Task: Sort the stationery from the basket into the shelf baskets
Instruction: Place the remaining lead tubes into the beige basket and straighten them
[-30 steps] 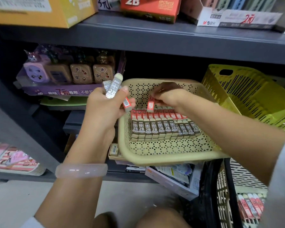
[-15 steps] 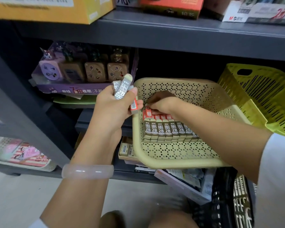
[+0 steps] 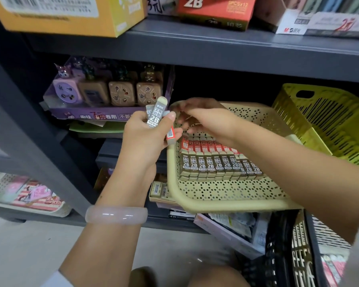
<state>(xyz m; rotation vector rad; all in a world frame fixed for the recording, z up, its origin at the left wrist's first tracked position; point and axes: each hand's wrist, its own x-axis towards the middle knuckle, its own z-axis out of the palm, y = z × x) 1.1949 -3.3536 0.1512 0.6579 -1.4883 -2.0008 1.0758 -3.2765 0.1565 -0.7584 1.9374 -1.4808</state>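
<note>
Left hand (image 3: 147, 135) curled round a small bunch of 2B erasers (image 3: 156, 116), thumb pressed across the front one, the sleeves standing up out of the fist just left of the beige basket (image 3: 226, 204); one red-ended eraser (image 3: 170, 134) poking out sideways under the thumb, barcode showing. Pale bangle (image 3: 116, 214) on that wrist. Right hand (image 3: 203, 119) hovering over the back of the beige basket, fingers (image 3: 181, 112) blurred, loosely bent and reaching toward the left hand's bunch; cannot tell whether anything pinched between them, nor whether touching the bunch. Inside the beige basket, a neat row of erasers (image 3: 220, 162) lying flat side by side, red ends toward the back, brown-grey sleeves marked 2B toward the front, the row's right end slightly stepped and overlapping. Basket itself perforated, tilted forward off the lower shelf, resting above boxes and packets. Just right of it, a yellow-green slotted basket (image 3: 323, 125) on the same shelf. Left of the hands, a purple tray of sharpeners (image 3: 104, 94). Upper shelf (image 3: 216, 46) carrying a yellow box, a red 2B box (image 3: 214, 11) and a white display carton. Bottom right, a black basket (image 3: 286, 249) with more red-ended erasers partly in view.
</note>
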